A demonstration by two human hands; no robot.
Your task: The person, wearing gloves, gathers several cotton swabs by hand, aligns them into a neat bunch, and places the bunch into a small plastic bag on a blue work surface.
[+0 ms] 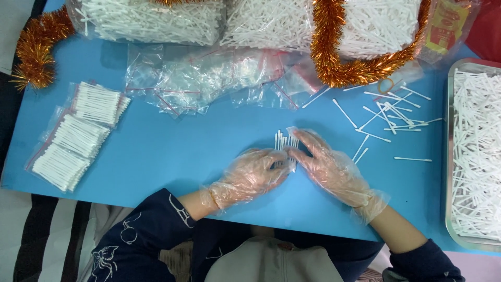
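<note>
Head cam is looking straight down at my blue table (172,151), and both my hands are working in thin clear plastic gloves. My left hand (250,177) is curling its fingers around the bottom end of a small bunch of white cotton swabs (284,142), gripping it near the middle of the table. My right hand (329,164) is lying flatter, fingers stretched out and pressing against the right side of the same bunch, so the swabs are sitting squeezed between both hands with their tips sticking out toward the far edge.

Just right of my right hand, loose swabs (389,117) are lying scattered on the table, and past those a metal tray (450,156) full of more swabs is sitting at the right edge. Over on the left, three filled little zip bags (78,137) are lying side by side. Empty clear bags (209,78) are piling up behind my hands, and behind them big bags of swabs (156,21) are resting with orange tinsel (334,52) draping over them.
</note>
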